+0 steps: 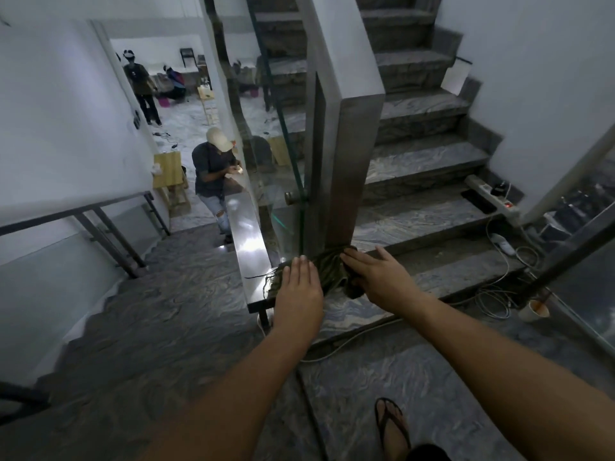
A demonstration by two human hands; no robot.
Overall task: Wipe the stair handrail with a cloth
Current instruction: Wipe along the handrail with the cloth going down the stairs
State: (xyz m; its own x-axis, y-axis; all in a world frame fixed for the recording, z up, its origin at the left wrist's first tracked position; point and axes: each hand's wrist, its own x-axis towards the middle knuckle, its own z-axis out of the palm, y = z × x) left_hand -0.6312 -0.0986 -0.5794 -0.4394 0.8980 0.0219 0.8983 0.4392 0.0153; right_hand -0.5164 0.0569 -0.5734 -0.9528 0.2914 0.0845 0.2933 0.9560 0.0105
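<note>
A flat, shiny steel handrail (pixel 247 237) runs down the lower flight from the landing. At its near end it meets a tall steel post (pixel 346 168). A dark olive cloth (pixel 329 271) lies bunched on the rail's near end, at the foot of the post. My left hand (pixel 299 287) rests flat, palm down, on the left part of the cloth, fingers together. My right hand (pixel 376 277) presses on the cloth's right side with fingers spread. Part of the cloth is hidden under both hands.
A glass panel (pixel 286 168) stands beside the post. Steps (pixel 422 154) rise at the right, with a power strip (pixel 492 197) and cables (pixel 499 287) on them. A cup (pixel 534 309) sits on the landing. A person (pixel 214 174) stands on the lower stairs. A wall rail (pixel 76 211) runs at left.
</note>
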